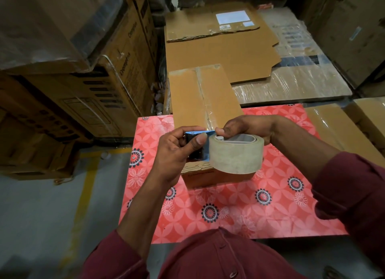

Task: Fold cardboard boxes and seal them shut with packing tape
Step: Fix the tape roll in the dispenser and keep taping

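A roll of clear packing tape [236,153] on a blue-framed dispenser [196,145] is held up between both hands, just above the near end of a cardboard box [200,99]. The left hand [175,151] is curled round the dispenser's frame, with the thumb pressed flat on its near face beside the roll and the fingers wrapped behind. The right hand [245,126] is bent over the roll from the far side, its thumb and fingertips pinching at the top edge of the roll where it meets the frame; whether a loose tape end is gripped there cannot be told. Both forearms are raised from maroon sleeves [352,191] and meet in front of the chest, with the wrists turned inward.

The box lies under and beyond the hands on the worktop [229,212], which is covered in a red flowered sheet. A strip of tape is seen along the box's top seam, running away from the hands. The box's near end, with its corrugated edge showing, sits directly below the roll, and its far end reaches past the worktop's far edge. Bare worktop is left on both sides of the hands and between the box and the body.

Beyond the box, flat cardboard sheets [220,51] are spread over a plastic-wrapped stack [291,84]. To the left of the hands, printed cartons [100,86] are piled high beside a grey floor [41,216] marked with a yellow line. More cartons [368,114] stand to the right of the hands.
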A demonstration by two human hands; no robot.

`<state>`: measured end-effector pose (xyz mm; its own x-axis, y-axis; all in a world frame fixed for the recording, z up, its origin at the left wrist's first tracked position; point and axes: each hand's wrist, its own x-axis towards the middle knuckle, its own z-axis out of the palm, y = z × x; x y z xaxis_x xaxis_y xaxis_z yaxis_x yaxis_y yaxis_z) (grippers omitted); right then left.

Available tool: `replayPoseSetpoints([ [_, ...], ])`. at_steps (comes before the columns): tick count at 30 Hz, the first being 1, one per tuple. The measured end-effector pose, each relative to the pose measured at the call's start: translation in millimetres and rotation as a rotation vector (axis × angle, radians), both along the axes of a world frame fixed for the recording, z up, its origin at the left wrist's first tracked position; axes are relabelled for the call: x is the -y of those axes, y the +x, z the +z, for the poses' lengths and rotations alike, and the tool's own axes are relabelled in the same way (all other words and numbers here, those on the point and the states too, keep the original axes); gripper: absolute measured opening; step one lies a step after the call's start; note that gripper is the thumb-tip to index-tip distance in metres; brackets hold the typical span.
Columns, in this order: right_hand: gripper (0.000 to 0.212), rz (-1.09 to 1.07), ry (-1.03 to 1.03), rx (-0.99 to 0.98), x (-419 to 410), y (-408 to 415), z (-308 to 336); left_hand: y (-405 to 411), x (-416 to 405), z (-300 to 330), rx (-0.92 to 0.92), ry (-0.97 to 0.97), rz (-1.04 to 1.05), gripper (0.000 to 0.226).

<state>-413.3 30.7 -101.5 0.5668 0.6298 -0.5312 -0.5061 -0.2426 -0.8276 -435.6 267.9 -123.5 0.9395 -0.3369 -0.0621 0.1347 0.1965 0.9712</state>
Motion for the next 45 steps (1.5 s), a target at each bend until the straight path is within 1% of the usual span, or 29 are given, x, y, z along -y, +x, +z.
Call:
replayPoseSetpoints([
  [2,0.036,0.020,0.040,-0.028,0,2,1,3,0,-1,-0.020,-0.008,0.015,0.021],
  [3,0.036,0.031,0.069,-0.037,0,2,1,4,0,-1,-0.032,-0.008,0.018,0.023],
  [6,0.044,0.040,0.093,-0.026,2,4,-1,4,1,-1,-0.046,-0.015,0.007,0.031],
  [8,0.048,-0.040,0.068,-0.004,2,6,-2,3,0,-1,-0.022,-0.020,0.013,0.033],
  [9,0.051,-0.091,0.032,0.038,2,7,-2,3,-1,-3,-0.001,-0.016,0.020,0.033],
  [10,0.052,-0.144,-0.039,0.136,2,7,-1,2,-4,-4,0.019,-0.012,0.032,0.033],
  [12,0.050,-0.275,-0.260,0.442,4,6,7,2,-8,-9,0.043,-0.004,0.069,0.032],
  [13,0.049,-0.350,-0.324,0.572,3,4,14,1,-9,-12,0.060,0.014,0.095,0.031],
  [14,0.049,-0.406,-0.337,0.644,1,0,19,1,-10,-15,0.081,0.045,0.128,0.029],
  [15,0.049,-0.414,-0.322,0.670,-2,-5,22,0,-10,-19,0.100,0.078,0.165,0.027],
  [16,0.050,-0.366,-0.342,0.688,-6,-12,21,-1,-9,-23,0.107,0.107,0.206,0.024],
  [18,0.059,-0.233,-0.498,0.758,-13,-24,6,-1,-8,-32,0.072,0.129,0.287,0.022],
  [20,0.066,-0.249,-0.602,0.841,-16,-32,-11,1,-7,-41,0.009,0.100,0.337,0.024],
  [22,0.066,-0.280,-0.649,0.942,-15,-34,-19,4,-7,-48,-0.034,0.083,0.365,0.027],
  [25,0.075,-0.211,-0.721,1.062,-20,-37,-23,10,-5,-52,-0.076,0.063,0.382,0.021],
  [27,0.090,-0.106,-0.889,1.149,-27,-40,-26,14,-4,-55,-0.093,0.063,0.378,0.019],
  [28,0.098,-0.041,-0.997,1.195,-31,-41,-29,15,-3,-56,-0.098,0.063,0.368,0.022],
  [29,0.102,0.011,-1.069,1.230,-33,-41,-33,16,-2,-57,-0.100,0.063,0.359,0.027],
  [30,0.098,0.024,-1.078,1.251,-34,-41,-35,16,-2,-57,-0.098,0.068,0.354,0.031],
  [31,0.090,-0.005,-1.036,1.247,-33,-41,-35,16,0,-58,-0.087,0.077,0.356,0.031],
  [33,0.076,-0.062,-0.928,1.229,-28,-37,-33,16,1,-58,-0.043,0.107,0.377,0.023],
  [34,0.076,-0.063,-0.896,1.231,-25,-36,-31,15,2,-57,-0.022,0.119,0.392,0.020],
  [35,0.080,-0.057,-0.874,1.221,-23,-34,-29,15,3,-57,-0.002,0.125,0.404,0.020],
  [37,0.095,-0.057,-0.833,1.219,-18,-32,-22,16,4,-58,0.050,0.138,0.412,0.022],
  [38,0.098,-0.054,-0.829,1.258,-17,-33,-19,17,3,-57,0.086,0.149,0.407,0.022],
  [41,0.096,-0.084,-0.879,1.523,-16,-35,-16,20,2,-48,0.143,0.127,0.363,0.026],
  [43,0.091,-0.121,-0.901,1.618,-17,-37,-18,20,2,-40,0.105,0.088,0.297,0.035],
  [45,0.088,-0.137,-0.918,1.677,-19,-37,-22,21,3,-38,0.062,0.088,0.227,0.041],
])
